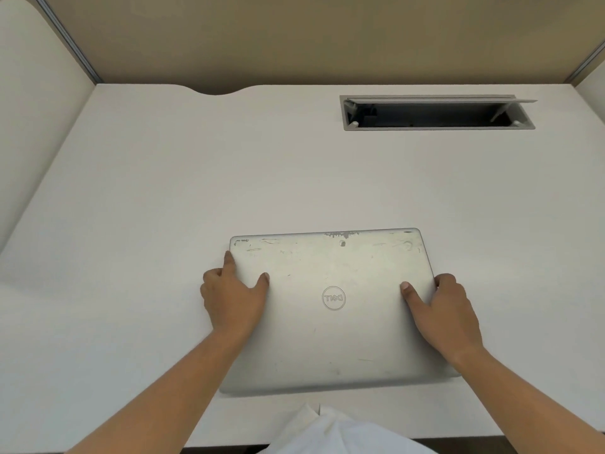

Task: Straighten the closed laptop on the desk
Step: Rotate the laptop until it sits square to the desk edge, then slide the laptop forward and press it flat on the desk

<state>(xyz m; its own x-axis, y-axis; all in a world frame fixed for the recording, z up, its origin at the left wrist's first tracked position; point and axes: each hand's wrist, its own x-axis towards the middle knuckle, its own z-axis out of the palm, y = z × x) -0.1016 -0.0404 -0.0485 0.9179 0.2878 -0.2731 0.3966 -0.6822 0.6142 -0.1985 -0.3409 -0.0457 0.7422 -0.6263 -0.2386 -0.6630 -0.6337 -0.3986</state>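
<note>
A closed silver laptop [330, 326] with a round logo on its lid lies on the white desk [163, 191], near the front edge, turned slightly anticlockwise. My left hand [234, 296] grips its left edge, thumb on the lid and fingers along the side. On the opposite side my right hand [442, 309] holds the right edge the same way, thumb resting on the lid.
An open grey cable hatch [437, 113] is set into the desk at the back right. Tan partition walls [294, 37] close the back and sides. A white garment [327, 430] shows at the front edge below the laptop.
</note>
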